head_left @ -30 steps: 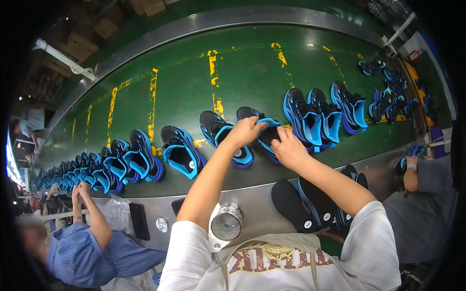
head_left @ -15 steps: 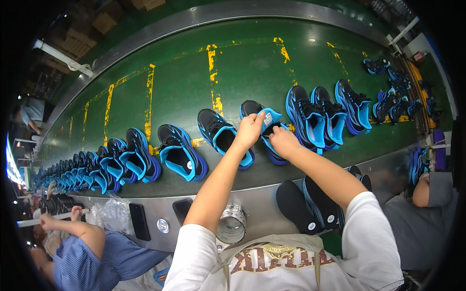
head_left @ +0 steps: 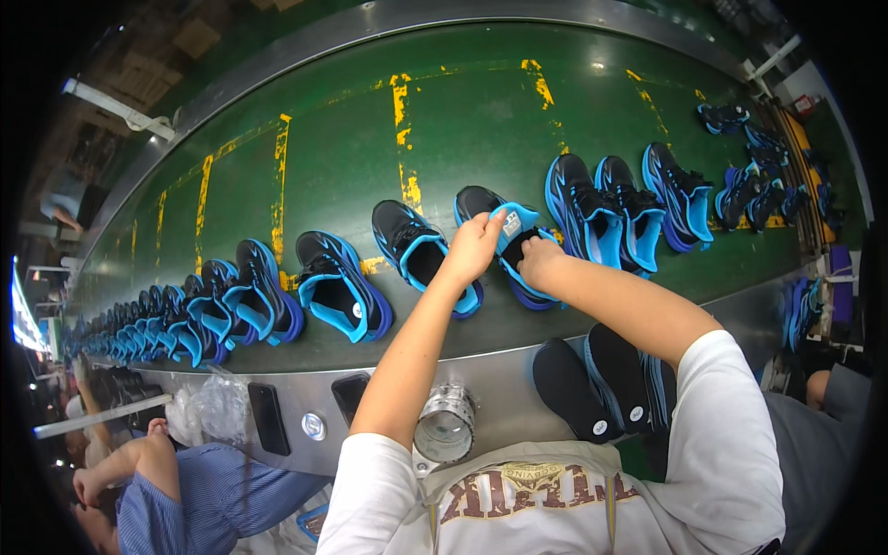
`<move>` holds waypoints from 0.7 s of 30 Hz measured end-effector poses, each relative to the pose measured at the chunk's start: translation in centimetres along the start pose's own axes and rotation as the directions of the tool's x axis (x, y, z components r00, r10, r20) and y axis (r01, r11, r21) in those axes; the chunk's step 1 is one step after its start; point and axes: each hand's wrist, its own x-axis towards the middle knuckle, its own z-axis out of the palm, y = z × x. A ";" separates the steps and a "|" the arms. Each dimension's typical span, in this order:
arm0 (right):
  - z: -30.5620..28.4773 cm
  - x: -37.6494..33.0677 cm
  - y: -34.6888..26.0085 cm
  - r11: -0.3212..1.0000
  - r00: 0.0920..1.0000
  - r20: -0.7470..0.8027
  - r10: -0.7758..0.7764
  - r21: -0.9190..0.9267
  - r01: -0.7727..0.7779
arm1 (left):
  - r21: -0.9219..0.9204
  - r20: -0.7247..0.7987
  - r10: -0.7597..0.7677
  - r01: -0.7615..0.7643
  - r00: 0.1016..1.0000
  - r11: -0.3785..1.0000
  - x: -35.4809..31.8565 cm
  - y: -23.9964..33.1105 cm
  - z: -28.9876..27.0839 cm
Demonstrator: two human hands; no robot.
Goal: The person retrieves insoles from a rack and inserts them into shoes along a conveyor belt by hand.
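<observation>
My left hand (head_left: 474, 246) is closed on the bright blue tongue (head_left: 514, 225) of a black-and-blue sneaker (head_left: 481, 201), pulling it up so its pale label shows. My right hand (head_left: 544, 262) reaches into the opening of the same sneaker, its fingers curled and partly hidden by the shoe. What those fingers grip, if anything, does not show. Just left lies another sneaker (head_left: 396, 222), toe pointing away from me. Beyond my right hand three more stand side by side, the closest being a sneaker (head_left: 566, 190) with a blue lining.
Sneakers line the green belt (head_left: 342, 139) far to the left. Along the metal ledge (head_left: 504, 370) lie black insoles (head_left: 566, 388), a clear roll of tape (head_left: 446, 425), two phones, one a black phone (head_left: 269, 421), and crumpled plastic (head_left: 217, 407). A co-worker in blue stripes (head_left: 213, 486) sits at left.
My right hand has shifted slightly at the shoe opening, with its elbow swung outward to the right. My left hand keeps hold of the tongue. The co-worker's arm at left has lowered.
</observation>
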 end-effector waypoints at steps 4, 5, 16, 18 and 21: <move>-2.2 0.1 -0.2 0.989 0.985 0.081 -0.150 -0.004 0.151 | -0.054 -0.179 0.089 -0.100 0.980 0.993 0.2 -2.7 0.1; -2.1 -0.5 0.5 0.978 0.974 0.089 -0.208 0.014 0.208 | -0.062 -0.165 0.088 -0.099 0.982 0.993 0.0 -1.0 0.4; -2.4 -7.3 0.1 0.929 0.981 0.076 -0.177 0.342 0.141 | 0.817 0.136 0.495 -0.380 0.858 0.434 0.0 0.8 0.7; 1.4 -7.3 -0.6 0.871 0.874 -0.485 -0.031 0.416 0.262 | 0.790 0.153 0.455 -0.385 0.877 0.477 0.3 0.9 0.3; 3.2 -9.5 -1.2 0.854 0.385 -0.898 0.213 0.362 0.373 | 0.776 0.181 0.452 -0.409 0.874 0.480 0.1 0.0 0.0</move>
